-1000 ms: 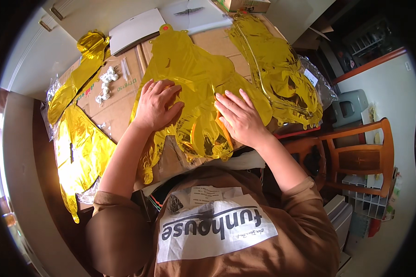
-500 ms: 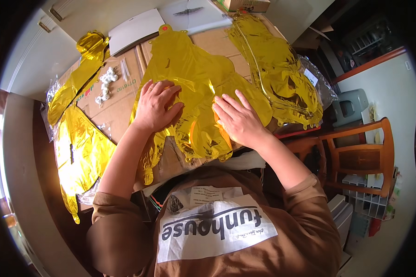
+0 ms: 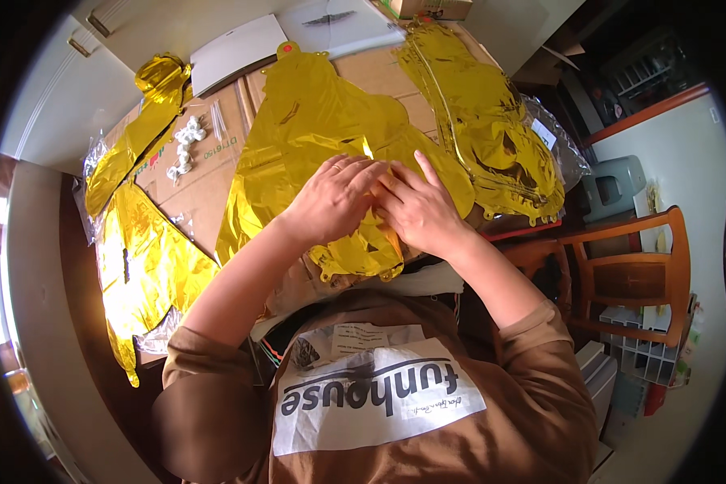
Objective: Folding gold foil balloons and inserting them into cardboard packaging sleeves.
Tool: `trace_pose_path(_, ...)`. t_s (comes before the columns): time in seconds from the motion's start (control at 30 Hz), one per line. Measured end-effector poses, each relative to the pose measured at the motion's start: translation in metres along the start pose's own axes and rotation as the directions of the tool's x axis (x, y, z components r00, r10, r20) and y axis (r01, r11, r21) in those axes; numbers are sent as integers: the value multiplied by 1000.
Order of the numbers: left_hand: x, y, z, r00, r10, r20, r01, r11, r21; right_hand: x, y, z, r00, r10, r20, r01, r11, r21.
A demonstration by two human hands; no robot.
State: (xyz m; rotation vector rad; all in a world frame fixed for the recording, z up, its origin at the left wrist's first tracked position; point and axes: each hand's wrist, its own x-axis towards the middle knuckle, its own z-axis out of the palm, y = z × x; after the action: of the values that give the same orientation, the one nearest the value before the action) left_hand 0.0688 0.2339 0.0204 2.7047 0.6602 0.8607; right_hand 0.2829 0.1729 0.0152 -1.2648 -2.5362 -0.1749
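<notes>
A flat gold foil balloon [image 3: 323,105] lies across the middle of the cardboard-covered table, a red dot on its top tab. My left hand [image 3: 335,202] is closed over its lower part, fingers bent and pressed together; the palm hides the foil they hold. Touching it at the fingertips is my right hand [image 3: 419,210], laid palm down on the foil with fingers stretched and the little finger raised. The thumbs are hidden. Another gold foil balloon [image 3: 484,105], creased and dark-patterned, lies on the right. More gold foil [image 3: 153,274] hangs over the left edge.
Knotted white pieces [image 3: 187,145] and clear thin strips [image 3: 217,121] lie on the cardboard [image 3: 210,165]. White boards [image 3: 238,52] are at the back, beside a box [image 3: 427,10]. A wooden chair [image 3: 629,270] and a grey stool [image 3: 613,189] stand at the right.
My left hand has moved right to meet my right hand, and the balloon's lower-left flap has been folded inward. My right hand has stayed nearly in place.
</notes>
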Motion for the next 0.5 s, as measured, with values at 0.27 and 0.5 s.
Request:
trace_pose_path(0.27, -6, -11, 7, 998, -4, 64, 6, 1000, -27, -14, 8, 2, 993, -74, -97, 82, 993, 82)
trace_pose_path(0.5, -7, -10, 8, 997, -31, 65, 33, 999, -26, -70, -12, -29, 988, -150, 39, 137, 961, 239)
